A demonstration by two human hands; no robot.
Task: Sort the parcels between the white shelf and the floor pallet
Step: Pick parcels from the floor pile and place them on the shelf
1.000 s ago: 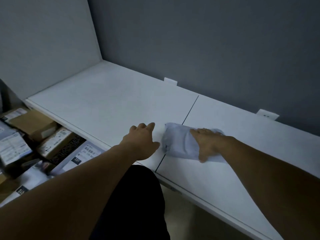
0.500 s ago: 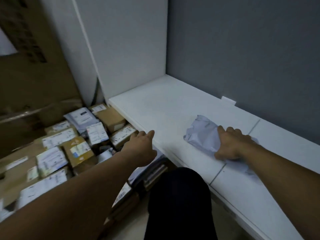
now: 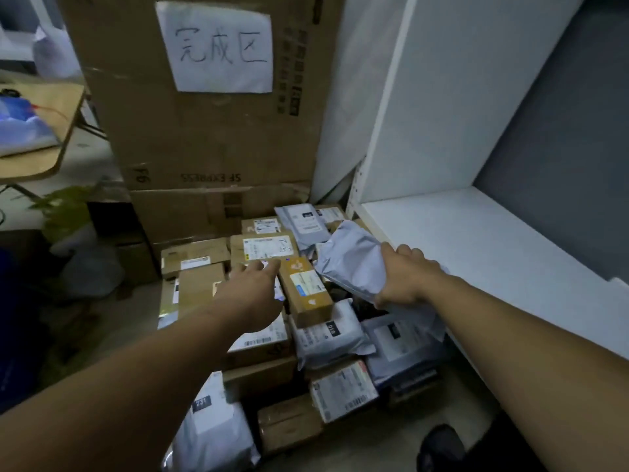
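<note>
Over the floor pile of parcels at centre, the right hand grips a grey plastic mailer by its near end, in the air just left of the white shelf at 3 o'clock. At 9 o'clock from the mailer, the left hand is relaxed, fingers stretched out above brown labelled boxes, holding nothing. At 12 o'clock stands a tall cardboard box with a handwritten paper sign.

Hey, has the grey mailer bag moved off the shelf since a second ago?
Yes. The grey mailer, gripped by the right hand, has left the white shelf top and is now past its edge, over the floor parcels.
</note>
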